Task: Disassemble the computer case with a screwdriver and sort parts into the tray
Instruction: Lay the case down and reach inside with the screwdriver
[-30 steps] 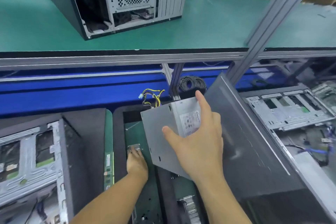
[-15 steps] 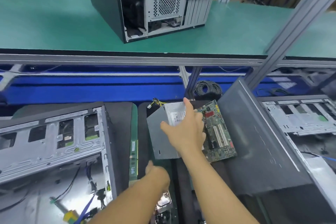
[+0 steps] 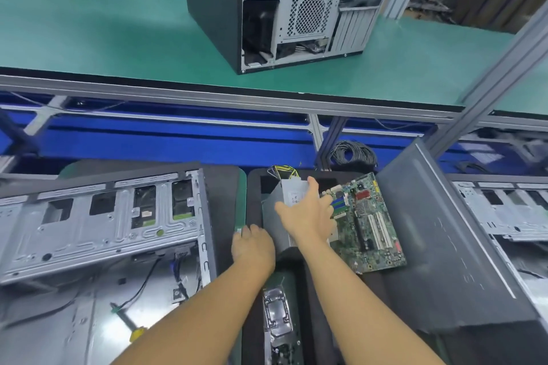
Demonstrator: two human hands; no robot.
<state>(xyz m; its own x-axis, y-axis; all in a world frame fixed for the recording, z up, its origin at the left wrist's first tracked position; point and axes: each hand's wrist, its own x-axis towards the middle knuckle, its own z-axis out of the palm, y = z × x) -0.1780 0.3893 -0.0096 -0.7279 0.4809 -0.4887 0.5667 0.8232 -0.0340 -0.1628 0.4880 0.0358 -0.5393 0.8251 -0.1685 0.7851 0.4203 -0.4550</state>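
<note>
- The right hand (image 3: 307, 218) grips the power supply (image 3: 292, 195), thumb on its left face and fingers over the top.
- The power supply sits in the black tray (image 3: 253, 187), towards the far left corner, touching the motherboard (image 3: 369, 224) on its right.
- The left hand (image 3: 252, 247) rests at the tray's left edge; whether it holds anything cannot be told.
- The opened computer case (image 3: 98, 225) lies left of the tray.

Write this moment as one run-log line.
right hand holds power supply in tray | left hand beside it, grasp unclear | motherboard right of supply
</note>
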